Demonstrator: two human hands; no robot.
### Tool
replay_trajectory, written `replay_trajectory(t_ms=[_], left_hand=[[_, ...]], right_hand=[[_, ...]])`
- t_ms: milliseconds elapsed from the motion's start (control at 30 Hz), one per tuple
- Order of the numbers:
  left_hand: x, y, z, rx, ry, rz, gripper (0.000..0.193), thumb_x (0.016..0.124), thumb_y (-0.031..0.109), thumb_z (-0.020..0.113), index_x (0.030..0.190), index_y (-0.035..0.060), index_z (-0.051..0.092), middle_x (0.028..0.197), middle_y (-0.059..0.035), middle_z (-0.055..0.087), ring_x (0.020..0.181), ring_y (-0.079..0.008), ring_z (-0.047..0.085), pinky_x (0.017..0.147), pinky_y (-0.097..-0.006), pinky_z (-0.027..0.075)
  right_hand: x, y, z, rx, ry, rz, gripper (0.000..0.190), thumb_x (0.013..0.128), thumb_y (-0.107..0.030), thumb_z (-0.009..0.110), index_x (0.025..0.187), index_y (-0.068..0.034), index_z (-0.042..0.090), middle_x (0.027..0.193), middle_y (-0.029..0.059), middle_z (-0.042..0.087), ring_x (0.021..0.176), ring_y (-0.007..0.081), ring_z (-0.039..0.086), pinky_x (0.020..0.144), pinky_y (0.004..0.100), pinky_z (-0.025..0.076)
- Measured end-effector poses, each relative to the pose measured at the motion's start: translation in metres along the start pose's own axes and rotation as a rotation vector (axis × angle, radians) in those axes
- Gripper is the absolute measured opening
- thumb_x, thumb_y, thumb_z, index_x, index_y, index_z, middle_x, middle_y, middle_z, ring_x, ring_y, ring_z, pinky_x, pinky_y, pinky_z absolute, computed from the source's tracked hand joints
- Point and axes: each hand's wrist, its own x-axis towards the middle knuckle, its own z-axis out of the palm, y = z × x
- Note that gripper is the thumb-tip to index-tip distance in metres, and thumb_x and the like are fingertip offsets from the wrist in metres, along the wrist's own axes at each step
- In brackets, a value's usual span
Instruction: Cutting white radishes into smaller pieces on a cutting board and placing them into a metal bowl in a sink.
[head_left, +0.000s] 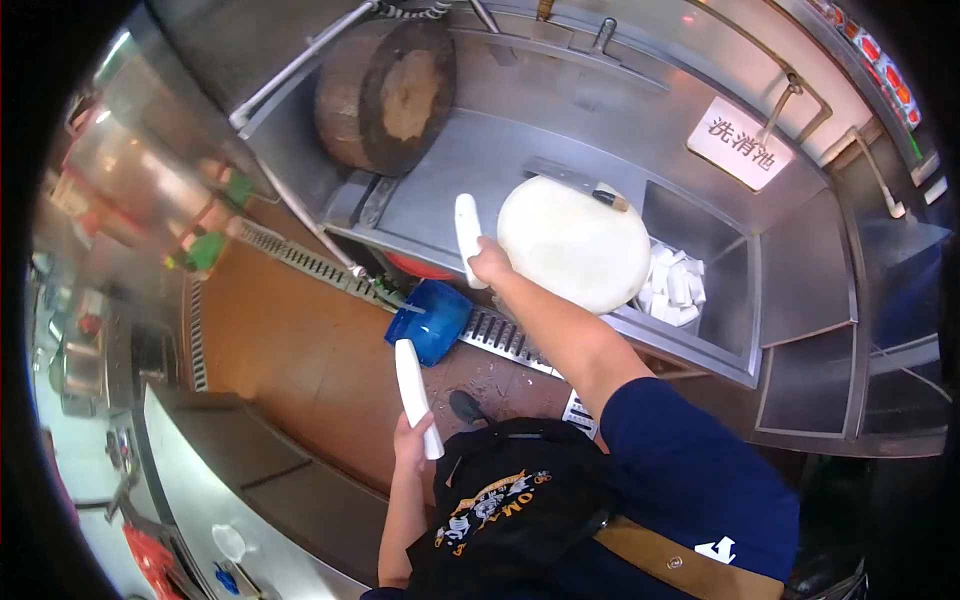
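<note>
My left hand (411, 442) grips the lower end of a long, peeled white radish (411, 379), held upright over the floor. In my right hand (491, 261) is a second peeled white radish (466, 217), held near the front edge of the steel counter (480, 142). Just right of that hand lies a thick round white cutting board (574, 244). Along the board's far edge rests a cleaver (562, 172), its dark and wooden handle over the rim. White cut radish chunks (675, 289) are heaped in the sink basin (724, 300), partly hidden by the board.
A round wooden chopping block (337, 105) stands on its side at the counter's left. Below the counter edge sits a blue plastic bin (431, 322), beside a metal floor drain grate (502, 337). A steel worktop (195, 480) runs along the lower left. A sign (739, 142) bears writing.
</note>
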Motion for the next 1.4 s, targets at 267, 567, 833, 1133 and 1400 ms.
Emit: replay_trajectory(t_ms=[267, 567, 833, 1133, 1400], left_hand=[[0.06, 0.126, 0.04, 0.642, -0.169, 0.025, 0.056, 0.071, 0.014, 0.082, 0.12, 0.0008, 0.058, 0.107, -0.0131, 0.067, 0.095, -0.0232, 0.065, 0.086, -0.0364, 0.052], [0.121, 0.196, 0.253, 1.292, -0.463, 1.003, 0.051, 0.072, 0.016, 0.073, 0.119, 0.006, 0.058, 0.11, -0.0148, 0.06, 0.109, -0.0365, 0.056, 0.091, -0.0481, 0.042], [0.187, 0.172, 0.366, 1.458, -0.513, 1.486, 0.058, 0.073, 0.007, 0.067, 0.13, 0.0073, 0.059, 0.132, -0.0143, 0.057, 0.13, -0.0358, 0.046, 0.113, -0.0504, 0.032], [0.198, 0.144, 0.392, 0.984, -0.568, 1.298, 0.037, 0.079, 0.013, 0.074, 0.115, 0.0046, 0.066, 0.124, -0.0157, 0.06, 0.119, -0.0361, 0.055, 0.101, -0.0478, 0.044], [0.215, 0.137, 0.436, 0.829, -0.479, 1.394, 0.026, 0.076, 0.017, 0.079, 0.096, 0.0072, 0.065, 0.11, -0.0114, 0.06, 0.108, -0.0338, 0.057, 0.094, -0.0454, 0.046]], right_hand=[[0.09, 0.094, -0.16, -0.386, 0.55, -0.251, 0.041, 0.078, -0.005, 0.06, 0.119, -0.004, 0.064, 0.127, 0.0182, 0.063, 0.119, 0.0362, 0.056, 0.103, 0.0451, 0.044], [0.091, 0.129, -0.235, -0.614, -0.02, -0.207, 0.038, 0.089, -0.016, 0.063, 0.126, -0.011, 0.054, 0.124, 0.0154, 0.06, 0.12, 0.0348, 0.054, 0.098, 0.0471, 0.046], [0.001, 0.133, -0.281, -0.102, -0.033, -0.249, 0.034, 0.093, -0.022, 0.061, 0.124, -0.007, 0.057, 0.109, 0.0217, 0.067, 0.103, 0.0394, 0.065, 0.089, 0.0466, 0.051], [-0.016, 0.142, -0.292, -0.137, -0.228, 0.039, 0.036, 0.098, -0.031, 0.057, 0.125, -0.007, 0.057, 0.108, 0.0239, 0.069, 0.099, 0.0427, 0.067, 0.085, 0.0473, 0.052], [-0.03, 0.146, -0.276, 0.019, -0.199, 0.126, 0.039, 0.099, -0.033, 0.057, 0.126, -0.006, 0.059, 0.102, 0.0256, 0.069, 0.098, 0.0421, 0.067, 0.086, 0.0435, 0.052]])
